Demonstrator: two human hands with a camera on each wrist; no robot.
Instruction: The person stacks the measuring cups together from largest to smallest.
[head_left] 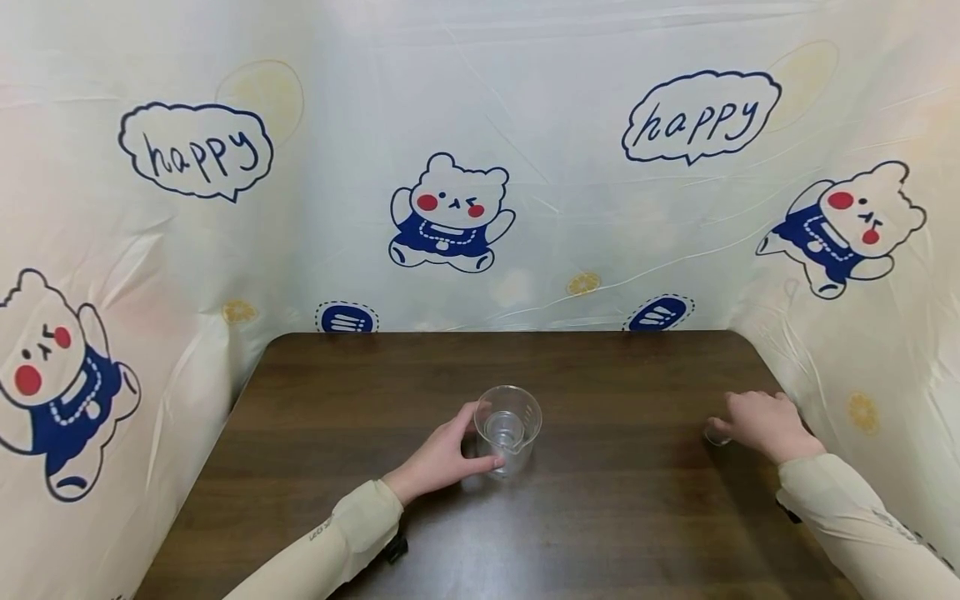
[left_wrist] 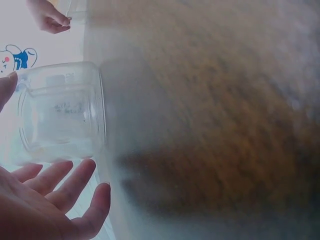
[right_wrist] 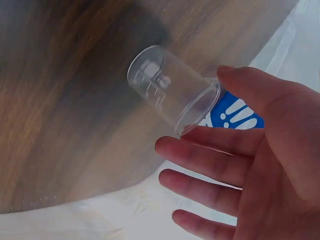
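Mid-table, my left hand [head_left: 450,454] holds a clear glass beaker [head_left: 525,450] standing upright, its thumb in front and fingers on the far side. Inside it shows a second, smaller glass outline [left_wrist: 60,120], like a nested beaker. Near the table's right edge, my right hand [head_left: 765,423] reaches over a small clear beaker [right_wrist: 172,87] with white markings. Its thumb and index finger pinch the rim from both sides, while the other fingers extend loosely below. From the head view the hand hides most of this small beaker.
The dark wood-grain table [head_left: 375,375] has rounded back corners. A pale curtain [head_left: 570,208] printed with bears and "happy" bubbles hangs close around its back and sides. Dark straps show under both sleeves, such as the left sleeve [head_left: 360,525].
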